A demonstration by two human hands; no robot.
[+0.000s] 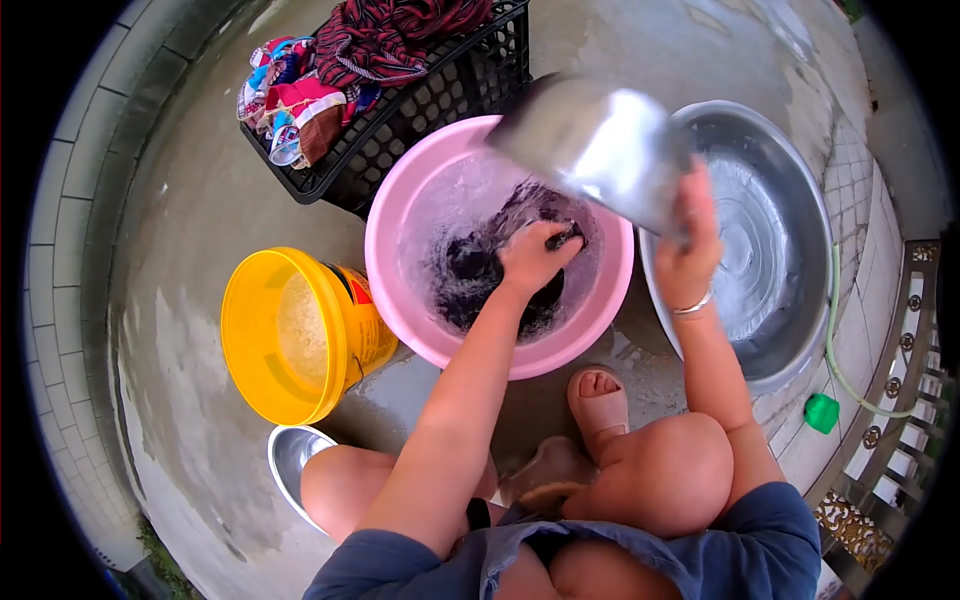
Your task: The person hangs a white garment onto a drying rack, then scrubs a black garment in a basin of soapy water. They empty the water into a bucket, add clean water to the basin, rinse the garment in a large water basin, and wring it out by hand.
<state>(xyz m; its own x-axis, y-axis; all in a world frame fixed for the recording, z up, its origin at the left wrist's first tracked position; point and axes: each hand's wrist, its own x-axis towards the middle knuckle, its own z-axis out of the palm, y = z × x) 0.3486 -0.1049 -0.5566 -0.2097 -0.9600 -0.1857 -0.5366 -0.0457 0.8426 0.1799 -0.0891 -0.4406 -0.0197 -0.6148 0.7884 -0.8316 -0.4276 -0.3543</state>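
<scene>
A round pink basin [400, 310] holds water and a dark cloth [470, 262]. My left hand [538, 256] is down in the basin, its fingers closed on part of the dark cloth. My right hand [692, 240] grips the rim of a shiny metal bowl [590, 140], which is tilted over the back right of the pink basin and slightly blurred. What the bowl contains is hidden. To the right of the pink basin stands a large metal basin [745, 230] with water in it.
A black crate [450, 120] heaped with patterned clothes [390, 40] stands at the back left. A yellow bucket [283, 335] is left of the pink basin, with a small metal bowl [300, 460] near my knee. A green hose [835, 345] and green object [821, 413] lie right.
</scene>
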